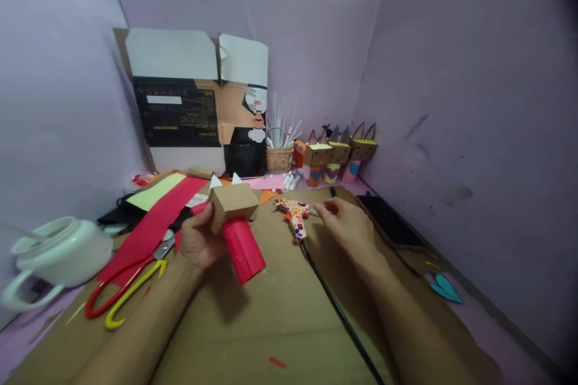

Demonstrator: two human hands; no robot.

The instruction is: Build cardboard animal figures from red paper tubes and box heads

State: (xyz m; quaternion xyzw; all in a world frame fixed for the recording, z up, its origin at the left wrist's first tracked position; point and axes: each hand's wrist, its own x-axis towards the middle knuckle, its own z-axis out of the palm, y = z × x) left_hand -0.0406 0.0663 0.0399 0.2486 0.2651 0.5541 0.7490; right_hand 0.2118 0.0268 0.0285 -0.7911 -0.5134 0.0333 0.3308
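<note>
My left hand (201,236) is closed around a cardboard puppet with a box-shaped head (233,204), white pointed ears and a red paper tube body (244,249). The puppet is tilted above the cardboard sheet (217,331). On the sheet lies a glue gun (295,216) with a colourful pattern, its black cord (336,307) running toward me. At its rear end, the fingertips of my right hand (345,222) are pinched at what looks like the pale glue stick (312,212). My right thumb is mostly hidden.
Red-and-yellow-handled scissors (130,283), red paper (156,225) and a white pot (67,252) are on the left. A phone (391,221) and a blue paper heart (445,289) lie right. Several finished puppets (318,156), a basket (280,159) and an opened carton (180,114) stand behind.
</note>
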